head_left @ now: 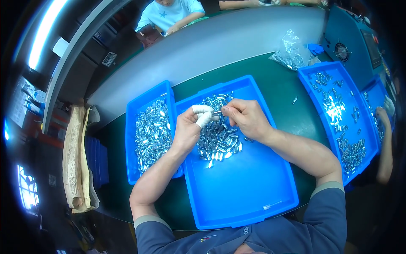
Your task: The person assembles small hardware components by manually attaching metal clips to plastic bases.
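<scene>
White covers wrap the thumb and a finger of my left hand, which is closed in a pinch. My right hand is bare and also pinched, its fingertips meeting the left ones. Between them is a small, shiny, tube-like metal part, partly hidden by the fingers. Both hands are above the far half of a blue tray. Under them lies a heap of similar silvery metal parts. One loose piece lies near the tray's near right corner.
Left of the middle tray is a blue bin full of metal parts. A long blue tray with scattered parts stands right, beside a co-worker's arm. Behind it are a plastic bag and a machine. A grey partition borders the table.
</scene>
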`<state>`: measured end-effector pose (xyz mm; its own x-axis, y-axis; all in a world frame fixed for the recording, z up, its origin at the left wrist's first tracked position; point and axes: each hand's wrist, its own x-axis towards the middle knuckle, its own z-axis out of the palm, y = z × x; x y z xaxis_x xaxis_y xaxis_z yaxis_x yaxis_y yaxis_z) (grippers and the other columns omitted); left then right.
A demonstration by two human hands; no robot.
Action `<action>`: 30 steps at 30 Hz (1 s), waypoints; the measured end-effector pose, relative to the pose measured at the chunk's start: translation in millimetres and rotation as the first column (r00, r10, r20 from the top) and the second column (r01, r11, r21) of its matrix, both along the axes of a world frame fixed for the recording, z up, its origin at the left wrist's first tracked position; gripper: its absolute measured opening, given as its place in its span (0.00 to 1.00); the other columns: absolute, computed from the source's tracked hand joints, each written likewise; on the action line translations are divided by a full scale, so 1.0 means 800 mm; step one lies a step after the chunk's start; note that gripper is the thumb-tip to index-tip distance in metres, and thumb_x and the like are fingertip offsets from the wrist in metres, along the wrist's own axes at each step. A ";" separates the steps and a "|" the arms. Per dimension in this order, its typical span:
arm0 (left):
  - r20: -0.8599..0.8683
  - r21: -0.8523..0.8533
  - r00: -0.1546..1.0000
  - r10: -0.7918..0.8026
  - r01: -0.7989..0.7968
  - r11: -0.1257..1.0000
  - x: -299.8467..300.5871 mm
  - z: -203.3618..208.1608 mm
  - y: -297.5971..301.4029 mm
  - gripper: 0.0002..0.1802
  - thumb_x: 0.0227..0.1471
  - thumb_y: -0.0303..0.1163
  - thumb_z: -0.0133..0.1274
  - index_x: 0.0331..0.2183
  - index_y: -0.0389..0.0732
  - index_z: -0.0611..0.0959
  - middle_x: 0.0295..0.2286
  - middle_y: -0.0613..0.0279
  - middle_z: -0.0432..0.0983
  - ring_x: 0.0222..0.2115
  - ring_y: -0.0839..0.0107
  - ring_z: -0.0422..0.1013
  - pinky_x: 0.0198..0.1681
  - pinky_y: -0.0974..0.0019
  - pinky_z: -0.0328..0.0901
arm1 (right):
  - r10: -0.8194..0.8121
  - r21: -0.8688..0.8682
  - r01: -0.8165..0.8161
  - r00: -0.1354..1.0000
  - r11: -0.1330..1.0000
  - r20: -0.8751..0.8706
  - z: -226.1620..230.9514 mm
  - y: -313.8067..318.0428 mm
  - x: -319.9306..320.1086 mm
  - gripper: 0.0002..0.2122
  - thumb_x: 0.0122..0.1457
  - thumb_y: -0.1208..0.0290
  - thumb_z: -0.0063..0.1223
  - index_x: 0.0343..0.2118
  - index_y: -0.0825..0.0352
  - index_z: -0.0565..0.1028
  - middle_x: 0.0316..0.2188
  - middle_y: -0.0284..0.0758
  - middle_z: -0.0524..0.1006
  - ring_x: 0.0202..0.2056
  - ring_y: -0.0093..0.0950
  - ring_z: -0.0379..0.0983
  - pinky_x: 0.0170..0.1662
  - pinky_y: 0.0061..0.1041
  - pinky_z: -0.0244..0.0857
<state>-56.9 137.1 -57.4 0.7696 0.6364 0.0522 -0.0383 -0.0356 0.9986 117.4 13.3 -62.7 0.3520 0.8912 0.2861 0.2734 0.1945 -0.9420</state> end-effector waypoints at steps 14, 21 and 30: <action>-0.072 0.185 0.997 0.041 -0.027 0.982 -0.003 0.010 -0.003 0.08 0.59 0.24 0.56 0.42 0.34 0.81 0.36 0.57 0.82 0.39 0.68 0.80 0.45 0.68 0.72 | 0.032 -0.043 -0.034 0.999 0.999 -0.034 -0.005 0.005 0.001 0.15 0.65 0.62 0.53 0.27 0.68 0.80 0.15 0.32 0.76 0.19 0.20 0.70 0.23 0.27 0.62; -0.116 0.463 0.965 0.237 -0.158 0.872 -0.046 0.025 0.025 0.07 0.58 0.26 0.58 0.40 0.37 0.82 0.34 0.58 0.83 0.38 0.69 0.79 0.45 0.65 0.71 | 0.008 0.017 -0.006 0.991 1.000 -0.130 -0.007 0.004 0.009 0.16 0.67 0.60 0.52 0.27 0.68 0.78 0.16 0.28 0.74 0.21 0.15 0.68 0.24 0.21 0.60; -0.396 0.905 0.851 0.345 0.297 0.305 -0.067 0.036 0.021 0.16 0.46 0.31 0.65 0.40 0.39 0.84 0.37 0.49 0.80 0.41 0.50 0.75 0.47 0.53 0.68 | 0.050 0.044 -0.046 0.995 0.998 -0.089 -0.003 0.006 0.000 0.16 0.66 0.62 0.52 0.25 0.68 0.78 0.16 0.31 0.76 0.20 0.19 0.71 0.25 0.26 0.63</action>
<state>-110.4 153.9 -28.7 0.8666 0.4136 0.2790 0.3895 -0.9104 0.1397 117.3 18.4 -65.2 0.3353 0.8954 0.2931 0.1775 0.2455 -0.9530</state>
